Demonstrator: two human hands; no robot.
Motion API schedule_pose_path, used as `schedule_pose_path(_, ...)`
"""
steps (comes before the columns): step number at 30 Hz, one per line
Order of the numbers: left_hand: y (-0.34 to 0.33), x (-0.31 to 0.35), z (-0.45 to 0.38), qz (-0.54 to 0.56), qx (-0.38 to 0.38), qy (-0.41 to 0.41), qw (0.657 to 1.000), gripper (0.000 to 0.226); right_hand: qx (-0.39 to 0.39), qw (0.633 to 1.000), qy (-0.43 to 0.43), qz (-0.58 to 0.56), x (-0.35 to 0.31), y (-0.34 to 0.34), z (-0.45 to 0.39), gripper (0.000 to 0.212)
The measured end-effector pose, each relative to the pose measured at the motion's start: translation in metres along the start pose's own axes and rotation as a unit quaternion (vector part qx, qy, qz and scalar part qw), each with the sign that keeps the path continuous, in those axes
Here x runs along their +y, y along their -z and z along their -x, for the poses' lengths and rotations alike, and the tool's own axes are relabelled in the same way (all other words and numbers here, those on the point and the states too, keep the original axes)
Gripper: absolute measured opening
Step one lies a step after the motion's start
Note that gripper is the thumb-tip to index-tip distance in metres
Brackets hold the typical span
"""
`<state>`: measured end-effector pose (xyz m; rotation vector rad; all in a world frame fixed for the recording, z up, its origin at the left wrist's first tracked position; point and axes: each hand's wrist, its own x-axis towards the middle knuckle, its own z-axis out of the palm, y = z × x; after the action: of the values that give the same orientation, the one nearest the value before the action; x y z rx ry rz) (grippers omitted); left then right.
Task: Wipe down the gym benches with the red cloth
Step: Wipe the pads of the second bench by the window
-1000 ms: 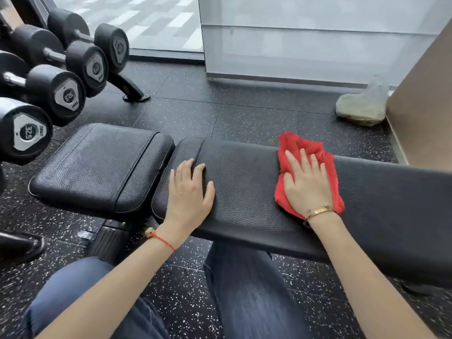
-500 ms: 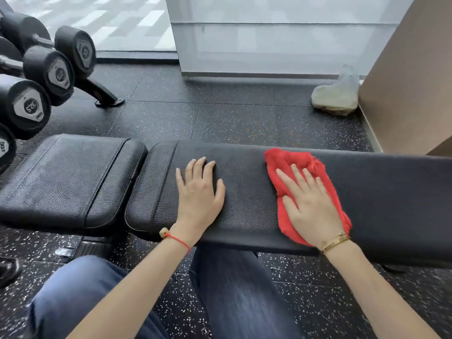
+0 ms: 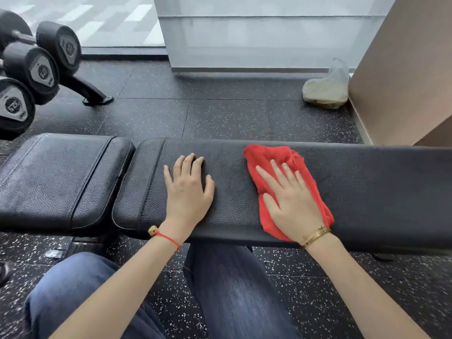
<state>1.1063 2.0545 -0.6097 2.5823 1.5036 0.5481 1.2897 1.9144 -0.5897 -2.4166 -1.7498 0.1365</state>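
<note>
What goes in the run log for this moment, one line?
step: wiping bench | right hand: flat on red cloth | left hand: flat on pad, bracing | seat pad: no hand on it

Bench [image 3: 367, 192] past right edge.

1. The bench [image 3: 367, 192] was covered in black, pebble-grained leather-like padding with a dull sheen and stitched seams.
2. The red cloth [image 3: 266, 155] was seen as soft, matt, crumpled fabric.
3. The floor [image 3: 220, 113] was laid in matt black rubber-like tiles flecked with white.
4. The dumbbells [image 3: 41, 72] were finished in matt black, with pale end plates.
5. The bag [image 3: 326, 90] by the wall was made of thin, translucent plastic.
6. The jeans [image 3: 239, 302] were of blue denim.
</note>
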Motion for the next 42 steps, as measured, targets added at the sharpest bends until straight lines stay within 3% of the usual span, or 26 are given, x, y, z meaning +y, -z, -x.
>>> schedule_pose_path(5, 0.001, 0.0, 0.001, -0.006, 0.0, -0.004, 1.0, 0.054, 0.027, 0.996, -0.088, -0.012, 0.057, 0.009, 0.019, 0.057)
schedule_pose_path(10, 0.002, 0.004, 0.001, -0.012, -0.007, -0.002, 1.0, 0.053, 0.021, 0.977, -0.213, 0.006, 0.092, 0.02, -0.021, 0.058)
schedule_pose_path(12, 0.003, 0.005, 0.001, -0.013, -0.01, 0.002, 1.0, 0.052, 0.016, 0.981, -0.194, 0.007, 0.075, 0.02, -0.035, 0.06)
schedule_pose_path(19, 0.002, 0.004, 0.001, -0.01, -0.01, 0.001, 1.0, 0.057, -0.001, 1.0, 0.005, 0.007, 0.007, 0.004, 0.004, 0.061)
schedule_pose_path(25, 0.002, 0.003, 0.002, -0.002, -0.005, -0.001, 1.0, 0.055, 0.015, 0.999, -0.032, -0.02, 0.05, 0.01, 0.026, 0.06)
schedule_pose_path(31, 0.002, 0.004, 0.002, -0.011, -0.013, 0.002, 1.0, 0.054, 0.014, 0.994, -0.106, -0.014, 0.054, 0.014, -0.024, 0.06)
schedule_pose_path(42, 0.001, 0.002, 0.0, 0.007, 0.005, 0.012, 1.0, 0.051, -0.018, 0.994, 0.103, -0.024, -0.036, -0.004, -0.046, 0.061)
